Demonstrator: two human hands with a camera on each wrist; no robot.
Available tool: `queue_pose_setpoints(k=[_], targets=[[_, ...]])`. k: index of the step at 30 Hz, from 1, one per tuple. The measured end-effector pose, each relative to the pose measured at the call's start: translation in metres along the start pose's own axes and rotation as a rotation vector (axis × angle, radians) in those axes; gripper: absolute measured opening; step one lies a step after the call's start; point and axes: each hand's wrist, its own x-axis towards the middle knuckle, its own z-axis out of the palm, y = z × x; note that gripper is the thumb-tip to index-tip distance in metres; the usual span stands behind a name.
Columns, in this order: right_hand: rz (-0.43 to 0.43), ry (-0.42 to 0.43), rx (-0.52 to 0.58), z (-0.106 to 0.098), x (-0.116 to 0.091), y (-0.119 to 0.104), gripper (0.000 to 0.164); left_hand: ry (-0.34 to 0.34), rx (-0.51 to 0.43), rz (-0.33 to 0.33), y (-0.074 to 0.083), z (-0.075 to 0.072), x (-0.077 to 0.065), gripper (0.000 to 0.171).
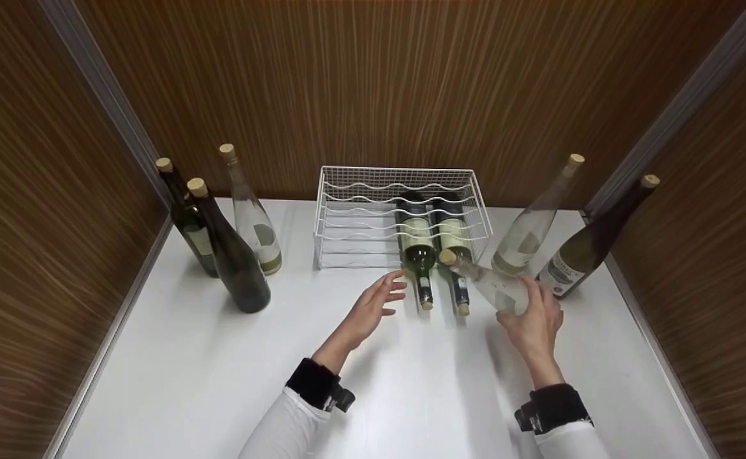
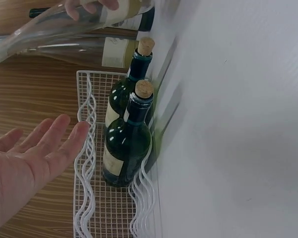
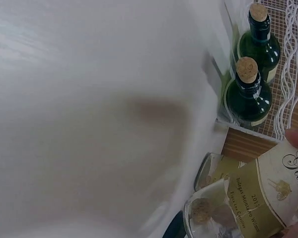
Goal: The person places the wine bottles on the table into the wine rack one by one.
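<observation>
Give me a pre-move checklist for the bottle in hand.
1. Right hand gripping the held clear bottle: ok.
2. Cork in its neck: ok.
3. Left hand empty: ok.
4. Room at the left of the wire rack: ok.
5. Held bottle lined up with the racked green bottles: not ok, it slants.
6. Gap from the standing clear bottle: cannot tell; they overlap in view.

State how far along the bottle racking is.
Apparently done: two green glass bottles lie in the white wire rack. In hand: a clear glass bottle, tilted in the right hand, not yet racked. Probably remaining: three corked glass bottles (one clear, two dark) standing left of the rack, two others (one clear, one dark) standing right.
</observation>
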Motion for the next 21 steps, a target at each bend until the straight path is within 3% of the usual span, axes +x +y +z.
queue_pose_setpoints(k=[4,11,17,21], targets=[[-0.090,0.006,-0.057,0.004,-0.003,-0.004,0.080,-0.008,-0.052,-0.011,0.002,-0.001,-0.001,0.059],[-0.250,-0.002,-0.151,0.011,-0.003,-0.010,0.083,-0.038,-0.228,-0.039,0.005,-0.001,-0.002,0.062],[-0.332,-0.053,-0.205,0.016,-0.006,-0.014,0.084,-0.100,-0.189,-0.066,0.002,-0.002,-0.002,0.062],[-0.390,-0.085,-0.251,0.018,-0.008,-0.014,0.084,-0.193,-0.098,-0.140,-0.003,-0.003,-0.006,0.058]])
